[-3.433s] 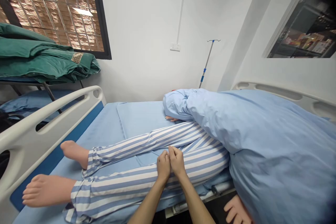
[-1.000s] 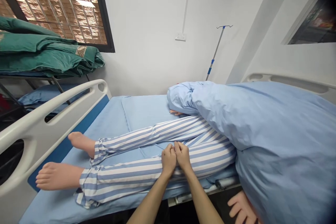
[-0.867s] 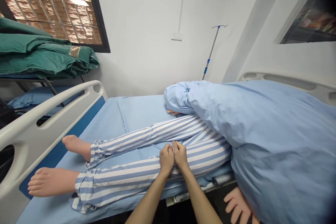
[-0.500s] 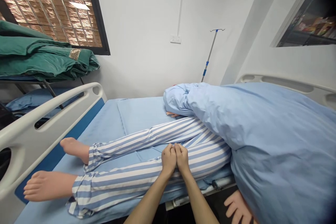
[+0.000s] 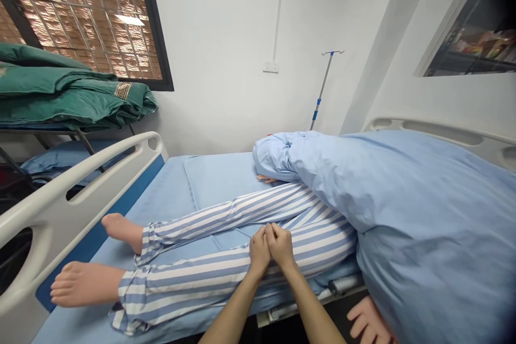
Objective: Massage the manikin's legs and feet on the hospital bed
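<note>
Left hand (image 5: 259,251) and right hand (image 5: 280,246): fists touching side by side, grip of each curled inward, contents hidden, both over the near leg of blue-and-white striped trousers (image 5: 181,278), contact unclear. Trousers worn by a manikin (image 5: 86,284) lying on a hospital bed (image 5: 217,172), feet toward the footboard (image 5: 91,174), waist covered by a light-blue quilt (image 5: 423,199).

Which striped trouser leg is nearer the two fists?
The near leg, its foot showing toes plainly: left fist and right fist overlap it in view; the far leg lies beyond.
</note>
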`<state>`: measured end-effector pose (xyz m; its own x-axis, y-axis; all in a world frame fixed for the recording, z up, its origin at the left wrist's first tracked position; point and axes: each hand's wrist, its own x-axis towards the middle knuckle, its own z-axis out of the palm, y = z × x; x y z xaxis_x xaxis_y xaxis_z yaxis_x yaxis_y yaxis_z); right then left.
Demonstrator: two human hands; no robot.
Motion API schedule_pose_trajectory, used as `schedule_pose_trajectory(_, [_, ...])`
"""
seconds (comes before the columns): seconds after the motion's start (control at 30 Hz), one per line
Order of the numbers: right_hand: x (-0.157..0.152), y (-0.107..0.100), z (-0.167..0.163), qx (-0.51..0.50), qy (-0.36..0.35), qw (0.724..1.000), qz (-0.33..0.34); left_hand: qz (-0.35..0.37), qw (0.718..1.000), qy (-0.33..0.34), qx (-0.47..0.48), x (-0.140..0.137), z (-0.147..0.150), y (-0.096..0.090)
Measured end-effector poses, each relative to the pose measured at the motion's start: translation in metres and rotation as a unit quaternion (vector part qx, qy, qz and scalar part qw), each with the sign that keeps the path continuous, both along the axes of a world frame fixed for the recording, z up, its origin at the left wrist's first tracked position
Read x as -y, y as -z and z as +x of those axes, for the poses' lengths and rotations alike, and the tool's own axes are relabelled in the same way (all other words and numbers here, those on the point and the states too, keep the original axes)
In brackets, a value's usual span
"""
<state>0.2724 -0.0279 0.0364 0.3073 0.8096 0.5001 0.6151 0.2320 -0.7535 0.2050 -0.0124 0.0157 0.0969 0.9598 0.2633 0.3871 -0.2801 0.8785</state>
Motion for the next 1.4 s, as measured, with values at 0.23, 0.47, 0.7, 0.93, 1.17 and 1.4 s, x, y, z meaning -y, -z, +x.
schedule_pose_trajectory(0.23, [-0.009, 0.011, 0.005, -0.066, 0.018, 0.998, -0.017, -0.024, 0.999, -0.015, 0.032, 0.003, 0.001, -0.002])
schedule_pose_trajectory(0.47, [-0.007, 0.012, 0.010, -0.153, -0.005, 0.988, -0.003, -0.008, 0.996, 0.024, 0.086, -0.004, 0.011, -0.036])
schedule_pose_trajectory(0.7, [-0.006, 0.013, 0.011, -0.195, 0.005, 0.981, -0.002, -0.012, 1.000, -0.014, 0.021, 0.000, 0.018, -0.015])
schedule_pose_trajectory(0.93, [-0.009, -0.003, 0.012, -0.147, -0.003, 0.989, -0.025, -0.012, 0.999, -0.020, -0.048, 0.000, 0.016, -0.001])
schedule_pose_trajectory(1.17, [-0.017, -0.021, 0.027, -0.098, -0.006, 0.995, -0.005, -0.004, 0.998, -0.014, -0.068, 0.004, 0.016, -0.005])
schedule_pose_trajectory(1.4, [-0.020, 0.013, 0.029, -0.078, 0.007, 0.996, -0.030, -0.023, 0.999, -0.006, -0.048, 0.002, 0.018, -0.005])
